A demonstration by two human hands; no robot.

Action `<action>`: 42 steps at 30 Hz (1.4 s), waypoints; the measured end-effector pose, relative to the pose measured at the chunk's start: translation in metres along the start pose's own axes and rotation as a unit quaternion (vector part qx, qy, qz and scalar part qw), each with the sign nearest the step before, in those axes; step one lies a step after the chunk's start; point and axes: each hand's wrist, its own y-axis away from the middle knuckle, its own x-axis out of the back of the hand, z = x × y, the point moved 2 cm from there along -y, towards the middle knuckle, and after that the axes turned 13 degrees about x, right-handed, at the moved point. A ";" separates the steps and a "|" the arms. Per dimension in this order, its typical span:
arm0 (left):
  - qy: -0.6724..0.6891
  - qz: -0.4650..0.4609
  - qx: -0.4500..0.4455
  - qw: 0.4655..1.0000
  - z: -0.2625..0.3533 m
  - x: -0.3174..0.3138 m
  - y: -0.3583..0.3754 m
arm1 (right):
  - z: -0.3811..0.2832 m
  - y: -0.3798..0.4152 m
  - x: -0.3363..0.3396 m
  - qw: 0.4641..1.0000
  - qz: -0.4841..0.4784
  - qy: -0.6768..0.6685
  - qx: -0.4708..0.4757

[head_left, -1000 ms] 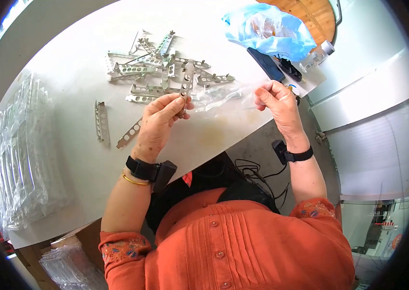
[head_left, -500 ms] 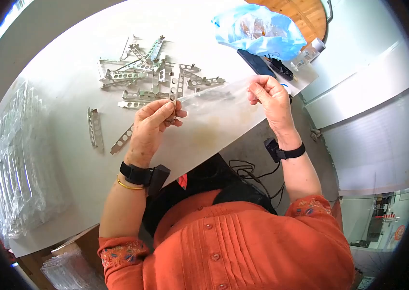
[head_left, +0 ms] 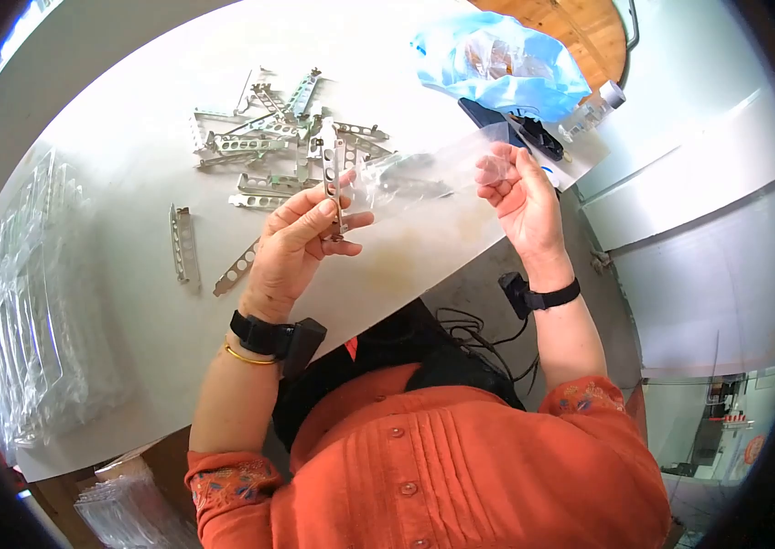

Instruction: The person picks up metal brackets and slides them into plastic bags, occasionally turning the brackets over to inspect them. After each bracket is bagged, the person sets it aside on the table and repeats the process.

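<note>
The left hand [head_left: 301,233] pinches the metal bracket [head_left: 331,174], best held steady left of the clear bag [head_left: 438,169]; whether the right hand's [head_left: 527,197] curled fingers grip it, I can't tell.

Single view: your head-worn fisheye, near, faces forward and steeply down over your orange blouse [head_left: 424,457] onto the white tabletop [head_left: 131,192].

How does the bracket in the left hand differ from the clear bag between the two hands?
The metal bracket is opaque, with a row of round holes; the clear bag is see-through.
The metal bracket is narrow and straight; the clear bag is broader and creased.
The metal bracket points away from the person in the left hand; the clear bag stretches sideways toward the right hand.
</note>
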 end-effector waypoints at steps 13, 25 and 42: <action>-0.070 -0.027 0.016 0.997 -0.005 -0.015 0.003 | 0.044 0.026 -0.045 0.990 -0.053 0.057 -0.120; -0.194 0.032 0.087 0.976 -0.001 -0.020 0.008 | 0.000 0.000 -0.022 0.997 -0.039 0.064 -0.036; -0.231 0.004 0.116 0.966 -0.002 -0.023 0.010 | 0.008 0.001 -0.031 0.975 -0.118 0.185 -0.023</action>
